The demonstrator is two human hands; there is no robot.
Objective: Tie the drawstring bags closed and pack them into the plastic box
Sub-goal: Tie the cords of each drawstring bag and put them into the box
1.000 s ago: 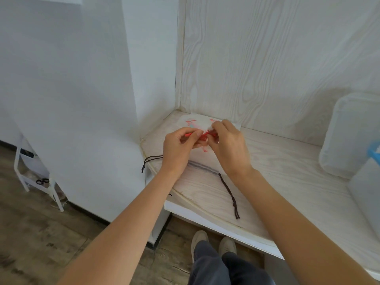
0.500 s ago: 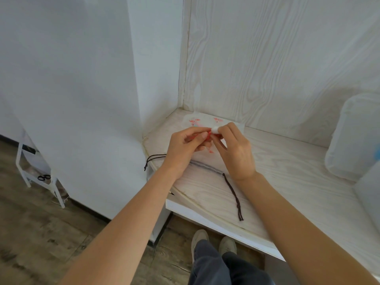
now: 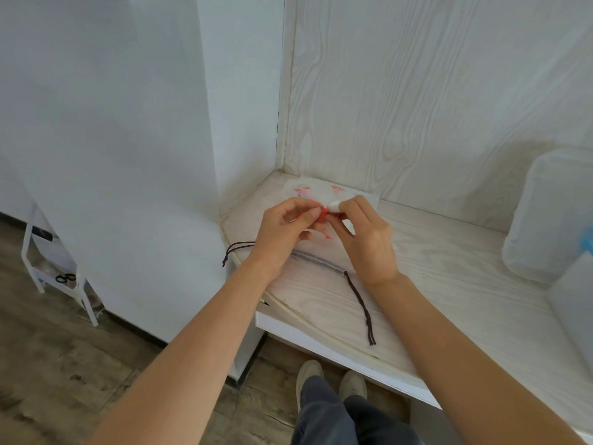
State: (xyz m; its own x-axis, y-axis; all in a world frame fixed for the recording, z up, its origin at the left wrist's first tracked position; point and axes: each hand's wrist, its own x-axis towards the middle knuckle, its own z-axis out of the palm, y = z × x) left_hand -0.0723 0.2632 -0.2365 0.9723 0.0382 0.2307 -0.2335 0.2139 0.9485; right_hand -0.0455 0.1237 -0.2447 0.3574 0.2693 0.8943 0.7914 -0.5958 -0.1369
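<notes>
One white, pink-printed drawstring bag [image 3: 316,191]

Bare forearms, no sleeves; dark grey trousers [image 3: 340,419]; pale shoes [image 3: 309,375].

L hand [image 3: 282,232] & R hand [image 3: 369,239] fingertip-to-fingertip, pinch grip, arms outstretched

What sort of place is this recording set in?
Probably a home or small workroom corner: a whitewashed wood-grain worktop set into a wall nook, wood-look plank flooring, and a small white rack on the floor.
</notes>
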